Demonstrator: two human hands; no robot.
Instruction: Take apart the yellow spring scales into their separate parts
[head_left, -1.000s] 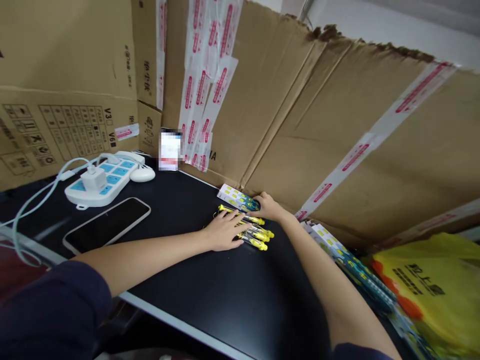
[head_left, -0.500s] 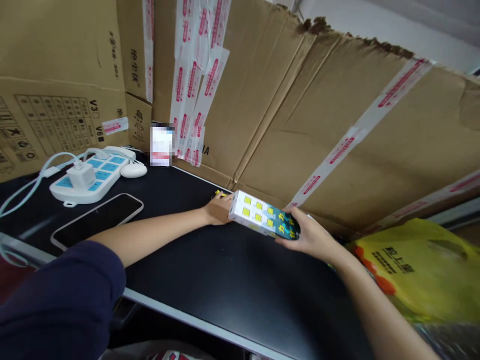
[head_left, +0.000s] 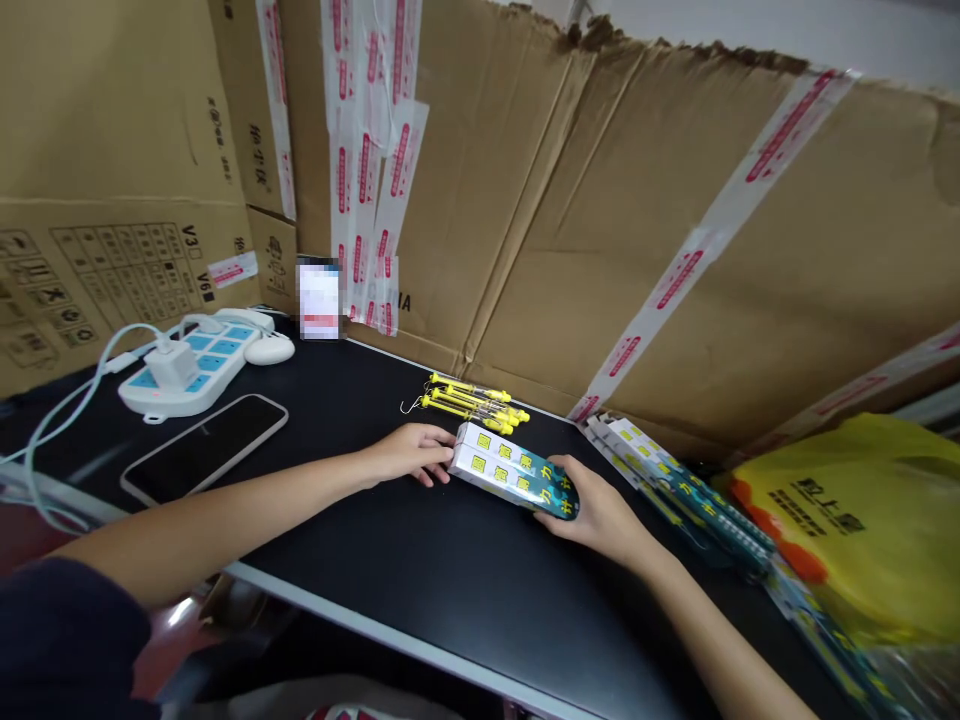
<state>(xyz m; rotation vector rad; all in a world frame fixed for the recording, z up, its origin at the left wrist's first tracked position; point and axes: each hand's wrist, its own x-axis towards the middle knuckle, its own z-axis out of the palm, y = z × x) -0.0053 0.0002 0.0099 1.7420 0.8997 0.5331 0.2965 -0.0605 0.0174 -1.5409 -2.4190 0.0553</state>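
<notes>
My right hand is closed around the right end of two long, narrow spring scale boxes, held side by side, white at one end and dark teal at the other with yellow lettering. My left hand is at their white end, fingers apart, the tips at or near the box edge; whether they touch it I cannot tell. Just behind the boxes lies a small pile of yellow spring scales with metal hooks pointing left.
More printed boxes are stacked along the right, beside a yellow plastic bag. At left are a phone, a white power strip with cables and a white mouse. Cardboard walls enclose the black table.
My left hand has drawn back from the yellow spring scales to the boxes' near end. The boxes in my right hand have come lower and nearer. The view has shifted, showing the stacked boxes.
</notes>
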